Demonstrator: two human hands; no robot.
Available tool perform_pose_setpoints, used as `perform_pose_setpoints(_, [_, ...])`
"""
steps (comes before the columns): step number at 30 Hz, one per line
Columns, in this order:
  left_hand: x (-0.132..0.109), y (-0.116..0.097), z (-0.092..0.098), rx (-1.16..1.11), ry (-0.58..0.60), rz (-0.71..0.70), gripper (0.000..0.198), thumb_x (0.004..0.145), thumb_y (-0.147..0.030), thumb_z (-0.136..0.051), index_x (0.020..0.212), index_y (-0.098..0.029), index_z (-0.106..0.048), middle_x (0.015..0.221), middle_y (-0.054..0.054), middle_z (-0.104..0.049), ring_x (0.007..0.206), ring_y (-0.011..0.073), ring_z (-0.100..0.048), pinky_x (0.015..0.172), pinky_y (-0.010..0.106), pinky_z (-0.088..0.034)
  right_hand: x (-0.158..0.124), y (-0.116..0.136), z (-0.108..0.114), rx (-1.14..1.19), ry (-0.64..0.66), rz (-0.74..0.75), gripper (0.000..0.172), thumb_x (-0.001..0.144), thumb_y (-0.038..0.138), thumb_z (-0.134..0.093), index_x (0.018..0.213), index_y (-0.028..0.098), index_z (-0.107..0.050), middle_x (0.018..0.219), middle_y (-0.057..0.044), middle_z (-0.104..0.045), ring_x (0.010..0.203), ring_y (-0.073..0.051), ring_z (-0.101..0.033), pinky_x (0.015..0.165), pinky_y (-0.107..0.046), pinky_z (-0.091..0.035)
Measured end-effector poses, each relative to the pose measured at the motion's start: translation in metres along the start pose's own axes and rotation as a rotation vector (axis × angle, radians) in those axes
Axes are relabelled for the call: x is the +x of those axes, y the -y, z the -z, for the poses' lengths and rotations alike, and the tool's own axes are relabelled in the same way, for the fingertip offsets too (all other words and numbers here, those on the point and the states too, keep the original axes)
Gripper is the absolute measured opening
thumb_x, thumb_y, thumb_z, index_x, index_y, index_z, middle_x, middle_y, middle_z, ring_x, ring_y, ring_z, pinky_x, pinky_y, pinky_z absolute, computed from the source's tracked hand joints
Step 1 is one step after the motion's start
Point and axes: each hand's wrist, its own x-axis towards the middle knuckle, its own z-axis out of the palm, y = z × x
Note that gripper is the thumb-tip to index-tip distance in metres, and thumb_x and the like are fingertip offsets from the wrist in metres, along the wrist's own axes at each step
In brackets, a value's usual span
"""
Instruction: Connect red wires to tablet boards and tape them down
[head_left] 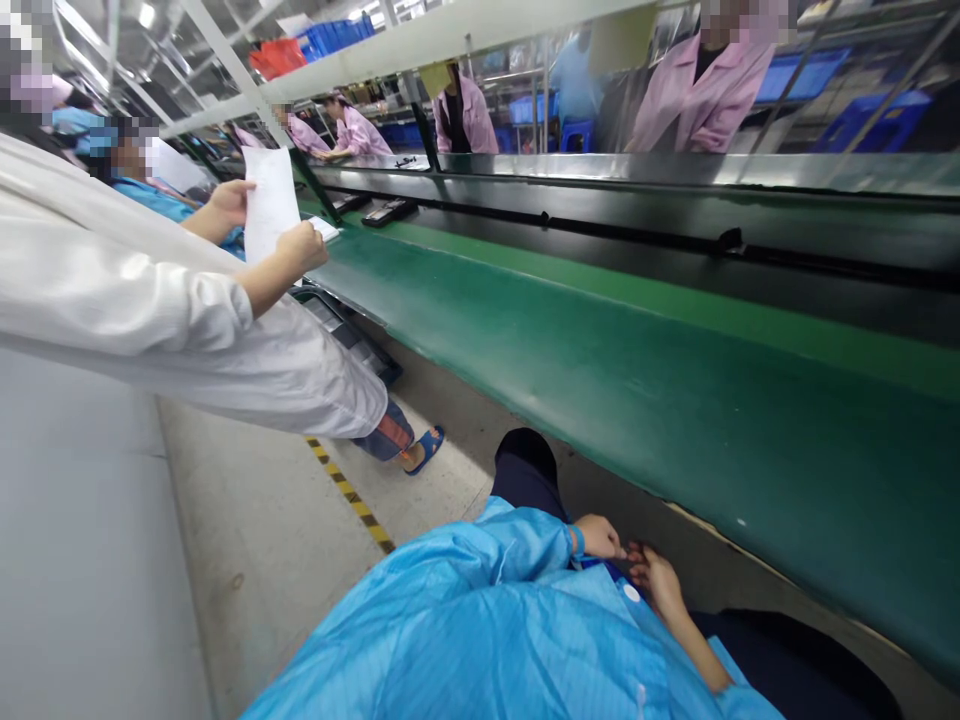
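Observation:
My left hand (598,537) and my right hand (654,577) rest together in my lap, below the edge of the green conveyor belt (600,340). They lie on my blue coat (480,630), fingertips touching each other. The left fingers are curled; the right fingers are loosely bent. Neither hand holds any object that I can see. A blue band sits on my left wrist.
A person in a white coat (150,310) stands at my left, holding a white paper sheet (271,200) in both hands. Dark devices (386,212) lie far down the belt. Workers in pink coats (705,90) stand across the line. A yellow-black floor stripe (352,497) runs by.

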Motion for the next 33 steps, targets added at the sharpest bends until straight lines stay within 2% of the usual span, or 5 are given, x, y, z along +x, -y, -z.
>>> perform_pose_setpoints(6, [0.001,0.001,0.0,-0.002,-0.007,-0.001,0.024,0.087,-0.046,-0.075,0.098,-0.027,-0.083,0.089,-0.002,-0.078,0.088,0.0168,-0.069,0.084,0.024,-0.053,-0.002,0.003,-0.001,0.004,0.002,-0.011,0.049,0.058,0.058,-0.062,0.087,0.019,-0.07,0.071,-0.004,-0.068,0.055,-0.016,-0.056,0.053,-0.03,-0.041])
perform_pose_setpoints(12, [0.003,0.002,0.0,0.006,0.005,0.0,0.023,0.087,-0.047,-0.076,0.096,-0.027,-0.083,0.09,-0.002,-0.078,0.09,0.0162,-0.07,0.085,0.023,-0.053,-0.006,0.008,-0.003,0.003,0.002,-0.019,0.054,0.057,0.058,-0.061,0.09,0.015,-0.069,0.07,-0.003,-0.066,0.054,-0.015,-0.054,0.052,-0.029,-0.04])
perform_pose_setpoints(23, [0.003,0.001,0.003,0.026,0.009,0.004,0.025,0.087,-0.048,-0.076,0.101,-0.028,-0.083,0.099,-0.003,-0.08,0.096,0.0162,-0.071,0.088,0.023,-0.054,-0.016,0.02,-0.006,-0.068,0.002,-0.005,0.046,0.073,0.06,-0.06,0.089,0.018,-0.068,0.069,-0.003,-0.065,0.057,-0.017,-0.056,0.055,-0.029,-0.041])
perform_pose_setpoints(33, [-0.001,0.0,0.003,0.034,0.004,0.004,0.024,0.088,-0.046,-0.076,0.1,-0.028,-0.083,0.097,-0.002,-0.08,0.094,0.0157,-0.071,0.087,0.022,-0.053,-0.011,0.014,-0.006,-0.052,-0.009,-0.016,0.046,0.069,0.055,-0.055,0.091,0.017,-0.066,0.073,-0.004,-0.066,0.054,-0.015,-0.053,0.054,-0.028,-0.04])
